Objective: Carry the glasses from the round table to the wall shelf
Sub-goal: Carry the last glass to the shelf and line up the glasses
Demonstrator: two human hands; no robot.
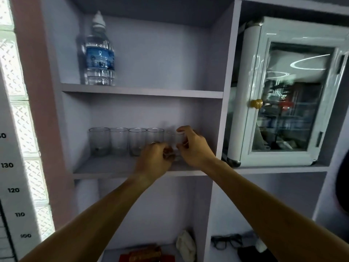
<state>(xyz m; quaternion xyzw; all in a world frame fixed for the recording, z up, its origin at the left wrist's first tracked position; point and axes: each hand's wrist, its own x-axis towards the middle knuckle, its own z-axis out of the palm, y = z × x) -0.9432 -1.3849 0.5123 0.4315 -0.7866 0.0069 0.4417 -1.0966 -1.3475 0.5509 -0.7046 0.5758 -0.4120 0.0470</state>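
Both hands closed round a fifth clear glass tumbler (175, 142) at the row's 3 o'clock end on the wall shelf (105, 170), left hand (154, 160) low, right hand (192, 146) by the rim; likely light, slick, breakable, best gripped mid-wall.

wall shelf (105, 168), row of glasses (127, 141) on it

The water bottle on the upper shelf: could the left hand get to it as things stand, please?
Probably yes. The water bottle stands alone near the open front of its shelf, nothing before it. The left hand would first have to leave the glass below.
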